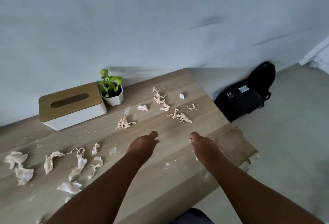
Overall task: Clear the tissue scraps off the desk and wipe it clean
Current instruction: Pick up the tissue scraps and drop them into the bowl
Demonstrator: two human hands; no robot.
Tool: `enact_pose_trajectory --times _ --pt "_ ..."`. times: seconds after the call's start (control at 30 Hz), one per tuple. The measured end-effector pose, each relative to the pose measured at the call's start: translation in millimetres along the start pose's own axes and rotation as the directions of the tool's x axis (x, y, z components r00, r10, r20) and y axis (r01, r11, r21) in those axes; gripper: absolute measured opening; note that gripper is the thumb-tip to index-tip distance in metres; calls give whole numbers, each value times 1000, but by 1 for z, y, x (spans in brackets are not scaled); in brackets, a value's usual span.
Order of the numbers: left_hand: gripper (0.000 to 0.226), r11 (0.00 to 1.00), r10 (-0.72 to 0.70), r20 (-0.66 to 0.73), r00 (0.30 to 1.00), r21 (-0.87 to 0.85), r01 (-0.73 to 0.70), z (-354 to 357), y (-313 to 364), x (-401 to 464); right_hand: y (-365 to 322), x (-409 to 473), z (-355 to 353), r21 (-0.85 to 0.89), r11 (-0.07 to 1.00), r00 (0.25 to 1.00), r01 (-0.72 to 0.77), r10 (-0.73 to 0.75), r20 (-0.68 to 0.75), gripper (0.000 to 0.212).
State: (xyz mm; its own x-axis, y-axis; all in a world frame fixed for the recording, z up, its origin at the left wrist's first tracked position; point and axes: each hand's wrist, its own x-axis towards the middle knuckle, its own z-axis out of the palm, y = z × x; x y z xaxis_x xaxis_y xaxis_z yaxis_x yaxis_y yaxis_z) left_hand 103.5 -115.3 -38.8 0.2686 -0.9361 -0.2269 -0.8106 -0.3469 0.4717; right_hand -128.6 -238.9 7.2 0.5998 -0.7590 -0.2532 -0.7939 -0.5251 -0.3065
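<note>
While both hands hover mid-desk (169, 179), left hand (142, 146) loosely curled, empty; right hand (204, 148) pinching white fragment; nearest tissue scrap (124, 123) just ahead-left, nearer left hand.
</note>
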Motion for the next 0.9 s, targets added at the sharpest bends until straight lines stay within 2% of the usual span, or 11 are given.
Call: enact_pose_trajectory --times 0.27,0.37,0.47,0.6,0.77,0.9 --pt "33 996 -33 2 999 80 32 -2 7 4 9 10 9 -72 997 994 30 -37 -99 27" --pt "36 994 -51 -28 998 96 54 -2 10 7 12 15 5 -1 999 994 38 -38 -106 33" --pt "37 993 -84 -53 995 83 88 0 16 11 19 25 -3 88 995 998 38 -34 -49 38" --pt "38 992 -100 -75 992 69 105 6 32 20 35 42 -10 131 988 996 79 -73 -47 40" --pt "35 996 -80 -181 980 30 87 14 54 31 55 57 -16 156 980 991 127 -117 -71 39" --pt "33 994 -111 -157 981 -12 111 25 68 44 71 67 -19 181 975 991 129 -121 -55 43"
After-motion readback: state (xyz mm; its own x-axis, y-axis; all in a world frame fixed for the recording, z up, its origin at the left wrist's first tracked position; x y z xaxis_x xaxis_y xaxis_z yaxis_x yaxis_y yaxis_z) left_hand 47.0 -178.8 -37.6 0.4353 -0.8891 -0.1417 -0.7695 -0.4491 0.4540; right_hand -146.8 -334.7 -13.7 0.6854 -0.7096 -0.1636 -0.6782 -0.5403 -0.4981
